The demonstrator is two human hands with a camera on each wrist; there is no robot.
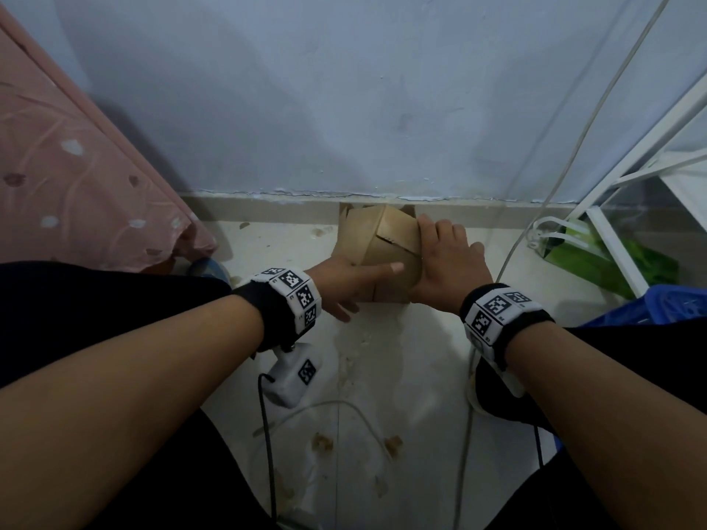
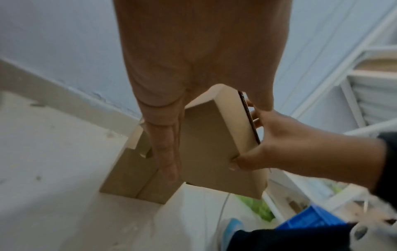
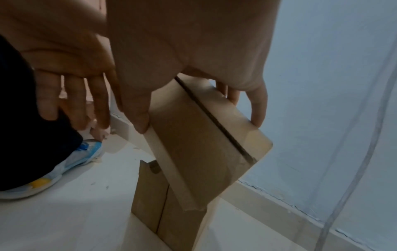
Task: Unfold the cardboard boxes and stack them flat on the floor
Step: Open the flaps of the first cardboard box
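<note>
A small brown cardboard box [image 1: 382,242] is held tilted just above the floor, close to the wall. My right hand [image 1: 443,258] grips its right edge, thumb [image 2: 234,163] on the near face and fingers [image 3: 257,110] curled round the far side. My left hand [image 1: 344,285] rests against the box's near left side; one finger [image 2: 167,152] lies straight along the face and the others [image 3: 75,101] hang straight, holding nothing. Under the box, a flattened cardboard piece [image 2: 133,175] lies on the floor, also visible in the right wrist view [image 3: 171,212].
The blue-grey wall [image 1: 344,109] and its skirting stand right behind the box. A pink cloth [image 1: 76,166] hangs at the left. At the right are a white rack [image 1: 631,177], a green bag [image 1: 612,262] and a blue basket [image 1: 669,304]. Cables cross the floor [image 1: 363,415].
</note>
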